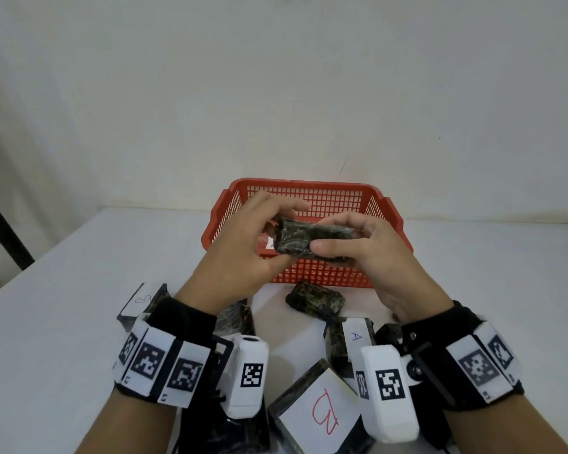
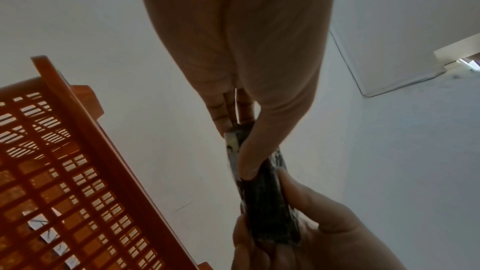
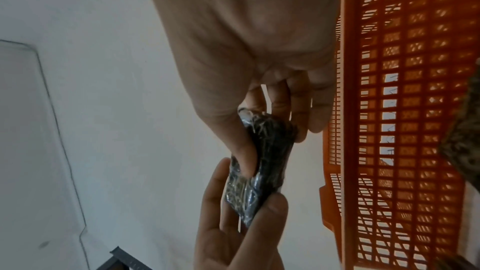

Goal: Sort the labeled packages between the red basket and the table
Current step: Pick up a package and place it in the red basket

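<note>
Both hands hold one dark, shiny-wrapped package (image 1: 309, 239) in the air over the front part of the red mesh basket (image 1: 309, 191). My left hand (image 1: 276, 234) pinches its left end between thumb and fingers. My right hand (image 1: 333, 237) grips its right end, thumb on the near face. No label on it shows in the head view. In the left wrist view the package (image 2: 265, 196) is seen edge-on, with a pale strip along one side. The right wrist view shows my right thumb pressing into the package (image 3: 265, 157). A white label (image 1: 271, 242) lies inside the basket.
Several wrapped packages lie on the white table (image 1: 79, 290) in front of the basket: one labelled B (image 1: 141, 301) at the left, an unlabelled dark one (image 1: 315, 299), one labelled A (image 1: 356, 337), and a large one with a red B (image 1: 322, 414). A wall stands close behind.
</note>
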### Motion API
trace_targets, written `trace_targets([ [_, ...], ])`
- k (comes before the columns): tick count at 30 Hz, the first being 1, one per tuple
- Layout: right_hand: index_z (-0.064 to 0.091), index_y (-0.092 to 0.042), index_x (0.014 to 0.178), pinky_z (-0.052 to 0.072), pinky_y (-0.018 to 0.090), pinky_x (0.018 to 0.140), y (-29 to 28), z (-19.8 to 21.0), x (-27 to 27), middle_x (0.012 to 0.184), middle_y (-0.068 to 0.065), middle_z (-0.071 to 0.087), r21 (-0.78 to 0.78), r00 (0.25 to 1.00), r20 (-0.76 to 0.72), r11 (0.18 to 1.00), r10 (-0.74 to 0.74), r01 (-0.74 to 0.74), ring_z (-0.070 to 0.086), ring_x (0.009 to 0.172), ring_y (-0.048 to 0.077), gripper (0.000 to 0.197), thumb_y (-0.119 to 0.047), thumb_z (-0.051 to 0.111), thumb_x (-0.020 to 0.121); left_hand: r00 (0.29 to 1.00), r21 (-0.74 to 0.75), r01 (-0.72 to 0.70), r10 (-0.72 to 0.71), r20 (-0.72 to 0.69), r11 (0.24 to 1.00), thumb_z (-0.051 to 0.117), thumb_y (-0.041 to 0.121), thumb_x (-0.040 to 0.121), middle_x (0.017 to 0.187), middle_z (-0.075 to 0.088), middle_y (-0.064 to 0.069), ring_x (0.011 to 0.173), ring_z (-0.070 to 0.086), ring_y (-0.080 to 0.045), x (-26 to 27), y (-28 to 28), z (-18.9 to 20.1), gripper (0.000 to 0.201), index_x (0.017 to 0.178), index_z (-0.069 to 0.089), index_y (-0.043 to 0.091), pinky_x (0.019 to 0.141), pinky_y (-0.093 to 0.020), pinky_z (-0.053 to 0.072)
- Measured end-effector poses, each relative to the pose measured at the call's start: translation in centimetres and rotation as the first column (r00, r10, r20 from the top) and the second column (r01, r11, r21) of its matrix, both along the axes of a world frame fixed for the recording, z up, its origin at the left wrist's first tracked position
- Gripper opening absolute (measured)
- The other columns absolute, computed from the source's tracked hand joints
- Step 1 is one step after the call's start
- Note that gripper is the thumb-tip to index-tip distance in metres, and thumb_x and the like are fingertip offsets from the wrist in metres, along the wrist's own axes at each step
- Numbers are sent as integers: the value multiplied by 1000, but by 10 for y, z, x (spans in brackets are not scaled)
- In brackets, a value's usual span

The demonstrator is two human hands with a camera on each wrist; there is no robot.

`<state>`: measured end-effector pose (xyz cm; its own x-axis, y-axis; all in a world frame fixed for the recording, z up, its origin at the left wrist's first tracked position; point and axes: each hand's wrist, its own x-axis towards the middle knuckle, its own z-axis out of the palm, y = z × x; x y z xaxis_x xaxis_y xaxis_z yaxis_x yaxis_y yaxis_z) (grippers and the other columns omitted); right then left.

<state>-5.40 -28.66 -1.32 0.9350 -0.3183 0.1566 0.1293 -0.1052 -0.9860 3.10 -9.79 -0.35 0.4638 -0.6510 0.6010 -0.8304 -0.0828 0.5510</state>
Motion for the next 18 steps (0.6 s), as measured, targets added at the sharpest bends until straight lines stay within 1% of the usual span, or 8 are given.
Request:
trace_targets([
  [3,79,-20,84,58,35,78,-1,-2,0,89,3,81,41,999,25,999,-32,31,77,85,22,25,-14,91,63,997,-25,51,-53,-63,998,76,3,82,123,58,10,120,58,-12,1,0,-1,60,131,55,29,101,-32,52],
  [6,79,-21,80,57,34,76,-4,-2,1,88,2,80,64,1000,19,998,-3,2,76,85,22,29,-22,89,53,984,-87,82,-94,-152,993,76,10,79,127,62,7,120,60,-14,1,0,0,61,132,53,30,101,-32,52],
  [8,79,-21,82,58,32,74,-8,-2,1,90,1,80,95,999,4,995,37,-37,76,86,19,30,-22,87,53,972,-142,97,-124,-198,985,78,13,79,124,66,5,116,64,-19,0,0,0,58,130,54,27,99,-32,53],
  [10,79,-22,92,60,29,72,-10,-2,1,97,1,80,109,997,-19,992,71,-68,76,91,18,31,-19,85,62,976,-185,90,-124,-179,978,76,18,80,117,68,8,109,65,-19,-4,0,3,52,126,55,28,92,-30,53],
  [12,76,-24,109,60,28,72,-8,-2,2,108,1,80,46,998,-45,998,34,-32,77,98,19,29,-19,80,81,988,-195,69,-95,-123,978,72,25,79,114,67,11,104,63,-17,-8,-3,5,47,123,55,32,86,-29,52],
  [14,71,-26,122,60,27,73,-4,-2,2,115,0,78,-47,998,-59,998,-34,32,76,102,19,25,-27,68,97,994,-195,53,-71,-84,979,76,23,79,112,65,13,107,61,-16,-12,-5,6,51,123,53,32,87,-29,50],
  [16,69,-24,127,60,30,79,0,0,1,118,0,77,-59,998,-60,998,-11,8,76,104,19,29,-36,58,103,997,-183,41,-52,-59,982,77,16,78,110,63,15,111,61,-15,-13,-6,6,56,126,52,29,90,-26,49],
  [18,68,-22,128,60,34,85,3,3,-2,121,1,76,5,995,-61,997,73,-73,75,108,19,38,-46,54,103,999,-153,30,-34,-22,988,76,14,79,108,61,13,110,61,-15,-13,-7,5,57,128,51,25,91,-23,48],
])
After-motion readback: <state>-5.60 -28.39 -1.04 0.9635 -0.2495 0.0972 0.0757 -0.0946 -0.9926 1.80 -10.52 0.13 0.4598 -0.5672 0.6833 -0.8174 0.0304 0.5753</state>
